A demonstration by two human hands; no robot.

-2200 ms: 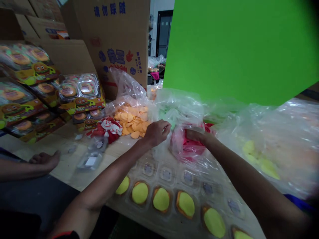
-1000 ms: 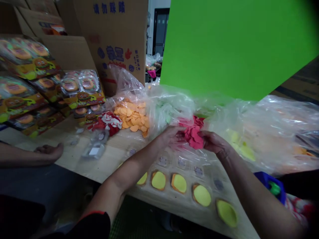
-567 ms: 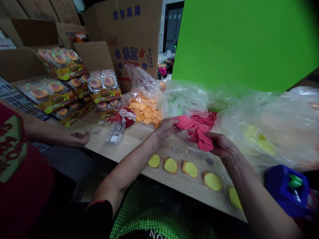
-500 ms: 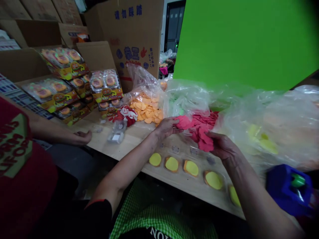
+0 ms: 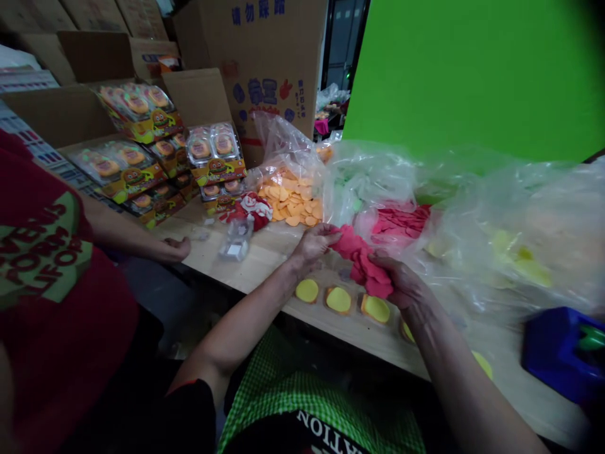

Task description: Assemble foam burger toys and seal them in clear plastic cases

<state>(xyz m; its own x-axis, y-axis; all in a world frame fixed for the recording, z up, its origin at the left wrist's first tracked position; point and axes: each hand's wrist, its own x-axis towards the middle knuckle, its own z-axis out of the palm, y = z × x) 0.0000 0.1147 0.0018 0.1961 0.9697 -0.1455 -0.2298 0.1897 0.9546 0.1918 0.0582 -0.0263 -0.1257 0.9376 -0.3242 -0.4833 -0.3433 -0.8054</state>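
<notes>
Between my two hands hang several thin, wavy-edged pink-red pieces (image 5: 371, 275), held over the table. My left hand (image 5: 314, 246) is closed, pinching one piece at its left edge. The fingers of my right hand (image 5: 397, 277) wrap round a small bunch of the same pieces. Below, along the table's near edge, runs a row of clear trays, each with a yellow round piece (image 5: 339, 299) on an orange-brown base. My right hand and forearm partly cover the row's right part. Behind my hands, a clear bag holds a pile of more pink-red pieces (image 5: 401, 221).
Orange flat pieces (image 5: 295, 198) spill from a plastic bag. Stacked burger packs (image 5: 217, 157) stand at the left, near a clear plastic case (image 5: 236, 239). A blue tape dispenser (image 5: 558, 353) sits at the right. A co-worker's hand (image 5: 177, 249) rests by the table's left edge.
Both hands have drawn back from the bag toward the row, bringing the pink-red pieces nearer. The camera view has shifted, so the surroundings appear farther right.
</notes>
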